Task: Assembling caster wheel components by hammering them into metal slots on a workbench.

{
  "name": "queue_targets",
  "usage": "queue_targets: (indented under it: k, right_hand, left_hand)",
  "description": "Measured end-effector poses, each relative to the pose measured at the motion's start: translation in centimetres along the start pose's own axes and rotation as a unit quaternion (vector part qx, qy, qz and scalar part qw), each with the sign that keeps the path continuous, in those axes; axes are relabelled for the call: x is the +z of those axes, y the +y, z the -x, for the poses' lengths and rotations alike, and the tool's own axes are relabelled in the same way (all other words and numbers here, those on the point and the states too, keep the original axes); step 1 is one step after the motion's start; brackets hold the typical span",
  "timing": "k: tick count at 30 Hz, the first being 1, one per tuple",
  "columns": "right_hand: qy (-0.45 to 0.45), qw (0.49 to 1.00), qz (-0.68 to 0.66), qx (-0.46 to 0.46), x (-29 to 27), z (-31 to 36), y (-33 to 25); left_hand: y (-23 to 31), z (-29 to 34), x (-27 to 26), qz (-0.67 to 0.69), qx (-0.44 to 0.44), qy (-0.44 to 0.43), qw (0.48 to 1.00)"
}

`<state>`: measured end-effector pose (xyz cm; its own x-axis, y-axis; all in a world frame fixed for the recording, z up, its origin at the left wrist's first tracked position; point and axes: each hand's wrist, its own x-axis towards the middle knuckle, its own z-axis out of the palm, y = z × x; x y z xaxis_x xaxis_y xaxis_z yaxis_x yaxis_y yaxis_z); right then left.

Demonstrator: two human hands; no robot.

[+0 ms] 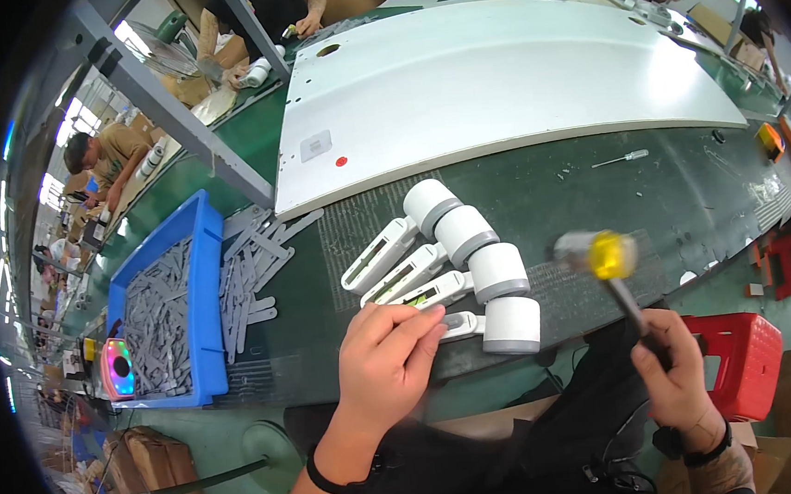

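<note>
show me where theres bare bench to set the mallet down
Bare green mat lies right of the white rollers, between the big white panel and the bench's near edge; only a small screwdriver lies there. It is crowded to the left: grey strips spill beside the blue bin. The left hand rests on the nearest roller; the right hand holds the mallet.

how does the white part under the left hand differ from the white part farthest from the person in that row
The nearest white part has its arm covered by the left hand; the farthest white part lies untouched, arm fully visible. The nearest sits at the table's front edge, the farthest beside the big white panel. Both have white and grey cylinder ends.
</note>
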<state>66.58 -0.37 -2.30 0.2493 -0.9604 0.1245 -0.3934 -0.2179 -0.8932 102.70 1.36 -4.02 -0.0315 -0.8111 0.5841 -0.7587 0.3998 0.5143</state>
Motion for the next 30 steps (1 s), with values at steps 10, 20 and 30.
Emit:
queue_targets:
  k: [10, 20, 30]
  right_hand:
    - [-0.175, 0.978, 0.105, -0.039, 0.5, -2.6, -7.4]
    - [-0.155, 0.96, 0.191, -0.133, 0.1, -3.1, -8.4]
    - [-0.139, 0.967, 0.167, -0.133, 0.6, -3.6, -8.6]
  left_hand:
    - [-1.4, -1.0, -1.1, -0.032, 0.058, -0.052, 0.996]
    - [-2.3, -2.3, -1.8, 0.021, 0.015, -0.124, 0.992]
    - [-2.1, -1.5, -2.3, -0.004, 0.008, -0.121, 0.993]
